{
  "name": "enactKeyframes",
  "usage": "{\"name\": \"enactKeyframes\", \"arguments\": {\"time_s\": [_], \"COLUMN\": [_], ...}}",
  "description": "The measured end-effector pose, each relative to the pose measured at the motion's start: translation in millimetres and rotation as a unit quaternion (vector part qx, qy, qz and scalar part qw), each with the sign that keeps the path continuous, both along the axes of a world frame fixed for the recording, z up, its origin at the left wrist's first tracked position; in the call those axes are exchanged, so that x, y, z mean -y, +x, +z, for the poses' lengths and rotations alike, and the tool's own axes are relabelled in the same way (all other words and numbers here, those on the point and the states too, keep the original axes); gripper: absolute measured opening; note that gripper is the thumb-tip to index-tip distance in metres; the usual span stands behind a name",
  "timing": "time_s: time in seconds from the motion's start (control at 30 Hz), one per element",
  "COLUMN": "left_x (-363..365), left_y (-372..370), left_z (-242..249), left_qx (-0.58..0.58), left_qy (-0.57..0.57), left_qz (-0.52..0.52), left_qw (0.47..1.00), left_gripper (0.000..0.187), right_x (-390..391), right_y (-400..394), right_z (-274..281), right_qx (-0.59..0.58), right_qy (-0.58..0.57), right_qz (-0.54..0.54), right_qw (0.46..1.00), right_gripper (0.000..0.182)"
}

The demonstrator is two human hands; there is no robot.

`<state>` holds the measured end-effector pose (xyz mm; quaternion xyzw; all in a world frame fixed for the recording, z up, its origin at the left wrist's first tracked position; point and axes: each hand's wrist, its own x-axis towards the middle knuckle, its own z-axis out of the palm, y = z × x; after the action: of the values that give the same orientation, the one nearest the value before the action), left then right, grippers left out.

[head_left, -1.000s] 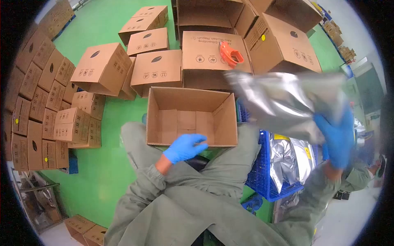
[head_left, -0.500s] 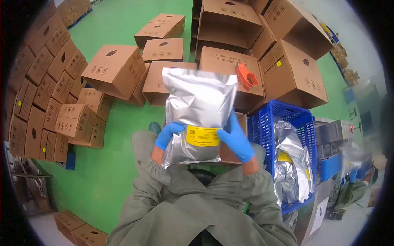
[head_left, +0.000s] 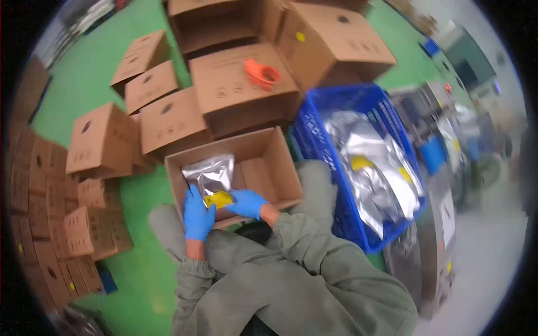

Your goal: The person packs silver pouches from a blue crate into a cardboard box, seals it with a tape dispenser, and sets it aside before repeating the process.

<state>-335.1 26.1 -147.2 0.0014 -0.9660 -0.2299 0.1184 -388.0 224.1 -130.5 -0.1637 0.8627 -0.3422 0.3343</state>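
A silver foil pouch (head_left: 216, 172) with a yellow label lies inside the left part of an open cardboard box (head_left: 286, 173) in front of my lap. My left hand (head_left: 198, 215), in a blue glove, grips the pouch's near left edge. From the right, my gloved right hand (head_left: 246, 204) holds its near end beside the label, fingers partly hidden. The right part of the box shows bare cardboard. Close by on the right stands a blue plastic crate (head_left: 320, 131) holding several more silver pouches (head_left: 372, 173) with yellow labels.
An orange tape dispenser (head_left: 262, 74) sits on a cardboard box (head_left: 241, 84) ahead. More boxes (head_left: 171, 120) stand around it, and stacked cartons (head_left: 42, 224) line the left. Metal equipment (head_left: 417, 106) stands beyond the crate. The floor (head_left: 140, 280) is green.
Both hands have brought the pouch down from in front of my chest into the open box. My view has turned to the right, so the surroundings appear shifted left and tilted.
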Motion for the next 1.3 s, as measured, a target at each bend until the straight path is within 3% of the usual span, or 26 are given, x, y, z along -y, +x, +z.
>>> {"name": "enactKeyframes", "arguments": {"time_s": [0.03, 0.07, 0.13, 0.17, 0.2, 0.3, 0.33, 0.47, 0.53, 0.57, 0.63, 0.73, 0.8, 0.83, 0.87, 0.9, 0.93, 0.97, 1.0, 1.07, 1.1, 1.17, 1.2, 1.23, 1.27, 1.3], "left_x": [-4.7, -11.3, -14.6, -12.5, -7.9, -7.5, -9.1, -17.3, -35.0, -44.7, -67.9, -116.7, -131.8, -132.7, -128.6, -118.2, -103.9, -89.4, -74.1, -52.7, -52.3, -54.6, -53.8, -57.8, -65.4, -71.8], "left_y": [0.6, -3.0, 5.3, 7.3, 10.8, 9.0, 8.6, 4.1, -0.3, -3.2, -5.9, -23.8, -48.5, -68.0, -80.1, -80.9, -77.6, -76.5, -78.1, -78.8, -74.5, -71.0, -74.0, -79.4, -87.1, -91.6], "left_z": [11.7, 24.9, 46.8, 44.1, 40.0, 49.4, 53.6, 43.0, 61.2, 70.4, 91.0, 127.4, 135.2, 131.5, 130.2, 135.2, 143.1, 150.5, 154.7, 159.4, 169.7, 190.9, 188.6, 177.6, 154.9, 128.4], "left_qx": [0.031, 0.029, 0.191, 0.191, 0.223, 0.243, 0.237, 0.136, 0.044, 0.039, 0.140, 0.147, 0.109, 0.162, 0.210, 0.204, 0.099, -0.007, -0.008, -0.003, 0.003, -0.052, -0.051, -0.050, -0.069, -0.084], "left_qy": [-0.030, -0.021, 0.048, 0.049, -0.008, -0.046, -0.023, 0.047, 0.165, 0.168, 0.360, 0.462, 0.529, 0.602, 0.668, 0.669, 0.703, 0.725, 0.722, 0.604, 0.603, 0.380, 0.330, 0.330, 0.461, 0.583], "left_qz": [-0.034, -0.046, -0.060, -0.062, -0.099, -0.121, -0.110, -0.098, -0.126, -0.120, -0.172, -0.231, -0.228, -0.150, -0.069, -0.057, -0.076, -0.096, -0.087, -0.124, -0.119, -0.145, -0.126, -0.123, -0.095, -0.065], "left_qw": [0.998, 0.998, 0.979, 0.978, 0.970, 0.961, 0.965, 0.985, 0.977, 0.978, 0.906, 0.843, 0.810, 0.767, 0.711, 0.713, 0.700, 0.682, 0.686, 0.788, 0.789, 0.912, 0.934, 0.935, 0.880, 0.806], "left_gripper": [0.051, 0.051, 0.046, 0.046, 0.042, 0.036, 0.034, 0.031, 0.032, 0.032, 0.038, 0.046, 0.049, 0.053, 0.056, 0.056, 0.055, 0.054, 0.054, 0.046, 0.046, 0.041, 0.047, 0.047, 0.052, 0.057], "right_x": [-15.0, -32.8, -81.2, -123.3, -167.6, -261.8, -282.6, -356.6, -351.2, -342.8, -280.5, -218.7, -208.9, -190.5, -174.6, -163.8, -156.3, -148.0, -134.4, -106.5, -89.1, -70.7, -65.5, -62.2, -62.7, -66.3], "right_y": [0.3, -2.8, -20.9, -32.1, -40.4, -50.8, -48.6, -72.7, -73.2, -68.8, -38.2, -5.8, 2.5, -1.5, -4.8, -6.4, -12.1, -17.4, -23.7, -39.3, -49.5, -50.4, -46.6, -46.2, -55.3, -56.7], "right_z": [23.5, 51.0, 45.0, 75.1, 94.3, 127.1, 123.1, 84.8, 112.7, 129.8, 195.5, 237.9, 193.2, 180.6, 172.6, 164.2, 160.0, 157.6, 166.3, 169.3, 167.2, 171.6, 180.9, 185.4, 147.4, 115.4], "right_qx": [0.006, -0.099, -0.376, -0.436, -0.467, -0.314, -0.301, -0.359, -0.440, -0.446, -0.509, -0.568, -0.325, -0.215, -0.152, -0.086, -0.121, -0.040, -0.059, -0.067, -0.103, -0.134, -0.118, -0.103, -0.252, -0.250], "right_qy": [0.006, -0.045, -0.112, -0.065, 0.133, 0.423, 0.472, 0.474, 0.323, 0.321, 0.228, -0.060, -0.197, -0.237, -0.259, -0.277, -0.305, -0.419, -0.413, -0.406, -0.413, -0.418, -0.418, -0.415, -0.398, -0.397], "right_qz": [-0.026, -0.139, -0.324, -0.344, -0.341, -0.349, -0.306, -0.188, -0.320, -0.314, -0.365, -0.359, -0.455, -0.474, -0.397, -0.316, -0.231, -0.256, -0.250, -0.253, -0.220, -0.186, -0.242, -0.296, -0.289, -0.289], "right_qw": [1.000, 0.984, 0.861, 0.829, 0.805, 0.775, 0.771, 0.782, 0.774, 0.774, 0.745, 0.738, 0.805, 0.820, 0.867, 0.903, 0.916, 0.870, 0.873, 0.875, 0.878, 0.879, 0.868, 0.854, 0.833, 0.835], "right_gripper": [0.051, 0.051, 0.049, 0.057, 0.067, 0.088, 0.076, 0.057, 0.037, 0.037, 0.033, 0.036, 0.038, 0.041, 0.052, 0.064, 0.087, 0.101, 0.100, 0.100, 0.096, 0.093, 0.092, 0.090, 0.057, 0.057]}}
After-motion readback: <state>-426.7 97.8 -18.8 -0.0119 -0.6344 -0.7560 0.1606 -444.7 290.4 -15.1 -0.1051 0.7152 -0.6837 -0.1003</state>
